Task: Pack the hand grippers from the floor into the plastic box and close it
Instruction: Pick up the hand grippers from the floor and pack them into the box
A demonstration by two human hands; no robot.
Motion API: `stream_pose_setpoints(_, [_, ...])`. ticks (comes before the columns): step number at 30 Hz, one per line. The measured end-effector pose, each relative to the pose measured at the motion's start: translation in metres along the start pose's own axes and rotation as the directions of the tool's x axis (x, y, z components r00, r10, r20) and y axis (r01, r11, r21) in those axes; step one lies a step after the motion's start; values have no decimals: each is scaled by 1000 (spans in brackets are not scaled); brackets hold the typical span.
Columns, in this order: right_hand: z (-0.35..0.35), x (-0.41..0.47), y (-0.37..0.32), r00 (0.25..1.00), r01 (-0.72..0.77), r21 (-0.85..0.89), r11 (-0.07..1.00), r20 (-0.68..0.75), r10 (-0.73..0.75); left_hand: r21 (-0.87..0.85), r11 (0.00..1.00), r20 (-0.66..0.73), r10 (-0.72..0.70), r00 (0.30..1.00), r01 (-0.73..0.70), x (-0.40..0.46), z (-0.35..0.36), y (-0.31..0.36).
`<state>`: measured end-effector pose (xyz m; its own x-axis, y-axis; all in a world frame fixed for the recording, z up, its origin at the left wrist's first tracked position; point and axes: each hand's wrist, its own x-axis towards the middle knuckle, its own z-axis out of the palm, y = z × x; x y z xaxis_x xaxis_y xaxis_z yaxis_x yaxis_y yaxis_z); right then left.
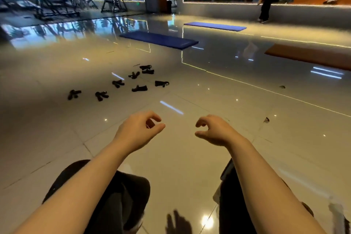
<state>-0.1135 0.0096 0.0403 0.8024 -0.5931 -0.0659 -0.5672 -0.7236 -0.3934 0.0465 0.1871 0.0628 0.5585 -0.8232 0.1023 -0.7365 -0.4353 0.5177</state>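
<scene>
Presently both sets of fingers hung loosely curled and held nothing: left hand, right hand, each raised above the floor. Well ahead and to the left lay the hand grippers, nine or so, small, black, matte, V-shaped with stubby paired handles, scattered apart on glossy pale tiles. Beyond them lay two flat blue mats.
</scene>
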Motion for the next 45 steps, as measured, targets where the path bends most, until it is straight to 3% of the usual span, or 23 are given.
stream_pose_setpoints(4, [21,64,-71,978,155,-144,977,161,-132,100,983,-33,-153,988,155,-11,-22,-77])
stream_pose_setpoints(8, [24,103,-164,889,378,68,924,254,-382,135,952,-129,-259,957,276,-9,-67,-136])
stream_pose_setpoints(11, [20,127,-181,837,440,68,895,329,-437,40,960,-186,-265,946,277,13,-92,-151])
stream_pose_setpoints(16, [27,180,-153,877,331,-9,944,372,-304,-2,976,-181,-213,960,216,63,-97,-157])
stream_pose_setpoints(19, [33,212,-155,875,221,213,952,388,-290,-38,978,-162,-209,964,206,96,-93,-161])
stream_pose_setpoints(23, [15,255,-166,883,281,325,903,280,-376,-74,982,-136,-181,974,172,150,-79,-161])
stream_pose_setpoints(25, [3,272,-152,901,270,248,930,275,-335,-43,985,-101,-168,981,165,175,-67,-160])
stream_pose_setpoints(28, [-15,299,-121,891,176,-109,978,441,-111,8,987,-18,-160,987,160,208,-50,-157])
stream_pose_setpoints(30, [-25,318,-116,880,104,-125,987,474,-33,60,988,44,-142,989,139,228,-47,-158])
stream_pose_setpoints(34, [-25,368,-135,935,190,-23,982,310,-173,176,979,29,-109,994,102,260,-71,-173])
stream_pose_setpoints(36, [-20,389,-147,911,226,18,974,351,-217,157,984,-20,-83,996,85,274,-87,-183])
stream_pose_setpoints(40, [-2,433,-173,860,208,-163,965,500,-101,74,992,-59,-100,993,104,299,-101,-218])
stream_pose_setpoints(42, [-1,459,-193,845,192,-254,948,534,-29,151,980,-51,-122,991,128,318,-104,-242])
stream_pose_setpoints(45, [-11,492,-229,907,218,-203,954,404,-121,140,982,-63,-115,991,123,352,-116,-273])
